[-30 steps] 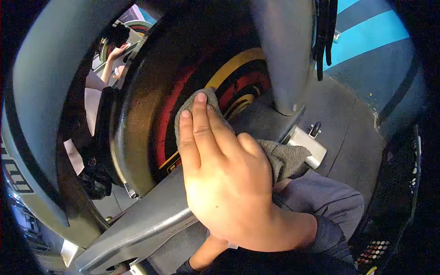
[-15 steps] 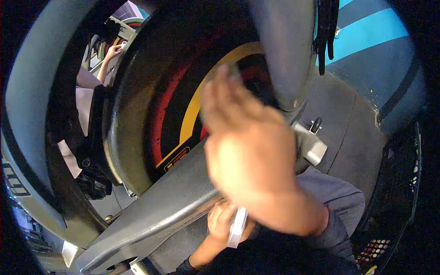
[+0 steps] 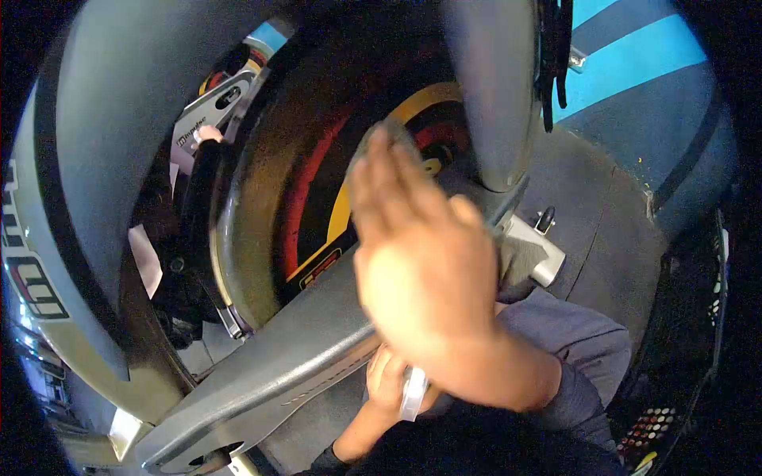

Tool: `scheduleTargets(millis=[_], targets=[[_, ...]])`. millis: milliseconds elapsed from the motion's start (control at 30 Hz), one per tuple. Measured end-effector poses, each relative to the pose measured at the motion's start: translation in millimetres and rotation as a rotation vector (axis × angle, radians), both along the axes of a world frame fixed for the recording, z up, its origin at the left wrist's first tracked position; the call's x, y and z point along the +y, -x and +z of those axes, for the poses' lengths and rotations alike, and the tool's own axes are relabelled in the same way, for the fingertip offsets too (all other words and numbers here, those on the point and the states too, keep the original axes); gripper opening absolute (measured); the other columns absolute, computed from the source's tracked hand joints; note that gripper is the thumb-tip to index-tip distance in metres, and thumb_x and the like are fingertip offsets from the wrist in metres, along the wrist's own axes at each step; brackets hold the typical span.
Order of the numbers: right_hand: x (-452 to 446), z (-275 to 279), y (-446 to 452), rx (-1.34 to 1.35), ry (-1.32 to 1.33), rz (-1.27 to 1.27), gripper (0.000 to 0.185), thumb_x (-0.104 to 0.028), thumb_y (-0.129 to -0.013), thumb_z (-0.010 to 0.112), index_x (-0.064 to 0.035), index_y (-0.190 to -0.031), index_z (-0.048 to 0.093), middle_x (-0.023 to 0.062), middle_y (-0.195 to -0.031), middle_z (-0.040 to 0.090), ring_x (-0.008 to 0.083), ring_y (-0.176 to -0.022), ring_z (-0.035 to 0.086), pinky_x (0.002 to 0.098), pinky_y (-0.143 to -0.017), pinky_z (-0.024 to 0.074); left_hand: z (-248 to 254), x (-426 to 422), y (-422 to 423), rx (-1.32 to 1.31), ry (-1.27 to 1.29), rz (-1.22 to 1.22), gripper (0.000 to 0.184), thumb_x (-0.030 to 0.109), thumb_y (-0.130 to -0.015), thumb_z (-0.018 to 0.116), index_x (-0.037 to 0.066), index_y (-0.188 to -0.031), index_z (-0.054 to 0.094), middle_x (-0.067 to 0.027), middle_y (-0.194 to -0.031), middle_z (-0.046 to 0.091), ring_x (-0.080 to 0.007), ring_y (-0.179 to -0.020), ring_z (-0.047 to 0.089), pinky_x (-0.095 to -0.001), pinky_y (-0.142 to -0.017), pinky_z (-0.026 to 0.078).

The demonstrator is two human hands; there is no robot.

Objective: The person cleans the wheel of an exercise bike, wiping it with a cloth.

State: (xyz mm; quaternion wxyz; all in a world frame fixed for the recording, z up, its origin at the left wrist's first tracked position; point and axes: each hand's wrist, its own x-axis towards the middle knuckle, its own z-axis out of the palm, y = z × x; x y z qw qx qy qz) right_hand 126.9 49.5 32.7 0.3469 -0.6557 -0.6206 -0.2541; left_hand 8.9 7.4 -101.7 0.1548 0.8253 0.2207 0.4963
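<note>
My right hand [image 3: 425, 254] reaches across the spin bike's flywheel [image 3: 262, 206], which is dark with red and yellow rings. Its fingers are stretched forward and held together, slightly smeared by motion. A grey cloth [image 3: 405, 135] shows as an edge around the fingertips, against the wheel's face; most of it is hidden by the hand. Lower down, partly behind my right wrist, my left hand [image 3: 386, 382] is closed around a white translucent object [image 3: 413, 394], whose kind I cannot make out. The long grey chain cover [image 3: 262, 381] runs beside my left hand.
Grey frame posts rise at the left [image 3: 151, 95] and top right [image 3: 500, 87]. A metal foot with a small wheel [image 3: 540, 250] rests on the dark floor [image 3: 587, 182]. Another person's hand [image 3: 208, 135] is at a second bike. A blue-striped wall [image 3: 635, 87] stands right.
My view has shifted, so the bike appears farther right. My right hand stays over the flywheel and my left hand keeps the white object. The other person's hand has moved lower.
</note>
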Motion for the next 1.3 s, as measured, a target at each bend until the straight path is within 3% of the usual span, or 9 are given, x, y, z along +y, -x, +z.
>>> scheduleTargets(millis=[100, 167, 300, 700, 767, 833, 900, 1000, 1300], targets=[[-4.5, -1.0, 8.5, -0.003, 0.056, 0.017, 0.043, -0.015, -0.076, 0.047, 0.0071, -0.111, 0.058, 0.0201, -0.127, 0.049, 0.025, -0.114, 0.05, 0.033, -0.074, 0.0412, -11.8, 2.7, 2.6, -0.016, 0.031, -0.069, 0.061, 0.003, -0.056, 0.073, -0.004, -0.11, 0.046, -0.0205, -0.087, 0.06, -0.0327, -0.073, 0.061, -0.0371, -0.064, 0.051], [-0.2, -0.1, 3.8, -0.039, -0.006, -0.008, 0.041, -0.01, -0.07, 0.055, 0.0056, -0.108, 0.058, 0.0194, -0.119, 0.055, 0.0264, -0.108, 0.056, 0.033, -0.068, 0.0462, -15.7, 1.7, 5.0, -0.03, 0.055, -0.098, 0.061, 0.003, -0.056, 0.072, -0.004, -0.111, 0.046, -0.021, -0.087, 0.06, -0.0329, -0.073, 0.061, -0.0371, -0.064, 0.051], [7.1, 2.9, -11.2, 0.035, 0.002, -0.046, 0.05, -0.014, -0.069, 0.06, 0.0062, -0.114, 0.053, 0.0215, -0.126, 0.049, 0.029, -0.111, 0.053, 0.0344, -0.079, 0.0471, 8.8, -2.2, -3.1, -0.013, 0.001, 0.019, 0.058, 0.002, -0.057, 0.071, -0.004, -0.109, 0.046, -0.0214, -0.088, 0.059, -0.0331, -0.073, 0.061, -0.0377, -0.065, 0.051], [13.6, -0.3, -14.3, 0.049, -0.023, -0.03, 0.047, -0.013, -0.068, 0.058, 0.0095, -0.11, 0.054, 0.0259, -0.122, 0.05, 0.0303, -0.109, 0.054, 0.0368, -0.079, 0.0471, 8.3, -2.2, -4.7, -0.019, -0.019, 0.032, 0.062, 0.003, -0.059, 0.072, -0.004, -0.113, 0.044, -0.0197, -0.09, 0.06, -0.0319, -0.074, 0.061, -0.038, -0.068, 0.05], [5.5, -0.7, -8.2, 0.014, -0.005, -0.031, 0.047, -0.014, -0.069, 0.058, 0.0082, -0.11, 0.055, 0.0247, -0.121, 0.051, 0.0291, -0.108, 0.054, 0.0363, -0.077, 0.0466, 2.4, -0.9, -2.3, -0.005, -0.014, 0.04, 0.056, 0.017, -0.06, 0.077, 0.0, -0.105, 0.048, -0.0182, -0.093, 0.059, -0.0329, -0.076, 0.06, -0.0379, -0.069, 0.049], [-3.2, -1.6, 3.1, -0.089, 0.042, -0.007, 0.046, -0.017, -0.07, 0.057, 0.0049, -0.11, 0.057, 0.0216, -0.119, 0.054, 0.0253, -0.106, 0.056, 0.0341, -0.071, 0.0444, -5.0, 0.9, -2.5, -0.011, 0.006, 0.008, 0.057, 0.014, -0.06, 0.076, -0.001, -0.107, 0.047, -0.0185, -0.092, 0.059, -0.0328, -0.076, 0.06, -0.0378, -0.069, 0.049], [-5.2, -2.5, 11.3, 0.013, 0.052, 0.078, 0.044, -0.018, -0.076, 0.047, 0.0066, -0.111, 0.058, 0.023, -0.119, 0.055, 0.0288, -0.111, 0.051, 0.0351, -0.079, 0.04, -8.4, 2.9, -1.8, -0.014, 0.012, -0.007, 0.058, 0.01, -0.059, 0.075, -0.002, -0.109, 0.046, -0.0189, -0.091, 0.059, -0.0328, -0.075, 0.06, -0.0377, -0.068, 0.05], [-3.2, -0.6, 2.8, -0.025, 0.022, 0.073, 0.045, -0.018, -0.07, 0.056, 0.0056, -0.109, 0.058, 0.0216, -0.118, 0.054, 0.0248, -0.103, 0.057, 0.033, -0.069, 0.0438, -11.3, 1.7, -1.7, -0.027, 0.011, -0.025, 0.06, 0.004, -0.059, 0.072, -0.003, -0.112, 0.045, -0.0194, -0.09, 0.06, -0.0327, -0.074, 0.06, -0.0376, -0.068, 0.05], [-16.8, -2.8, 6.0, -0.064, 0.007, 0.198, 0.041, -0.02, -0.077, 0.047, 0.0055, -0.106, 0.06, 0.0198, -0.119, 0.055, 0.0244, -0.108, 0.052, 0.0365, -0.072, 0.0381, -1.0, 0.6, -5.8, -0.008, -0.006, -0.012, 0.061, 0.003, -0.058, 0.073, -0.002, -0.112, 0.045, -0.019, -0.089, 0.06, -0.0328, -0.073, 0.06, -0.038, -0.068, 0.05]])
